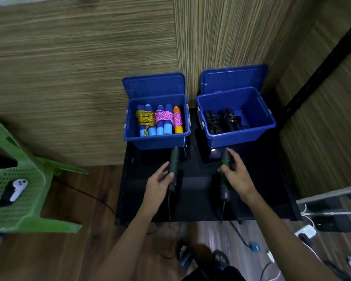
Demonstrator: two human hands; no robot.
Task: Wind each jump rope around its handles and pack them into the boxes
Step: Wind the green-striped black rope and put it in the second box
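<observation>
While both boxes point(239, 136) sit open, left hand point(157, 186) gripping one handle point(173, 167), right hand point(238, 175) pinching the other handle point(224, 173), rope point(171, 211) dangling.

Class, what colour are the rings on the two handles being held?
Green rings on black jump-rope handles, clearest in the head view.

left box point(156, 138) beside right box point(239, 136) | both on table point(190, 199) | chair point(18, 179) far left
</observation>
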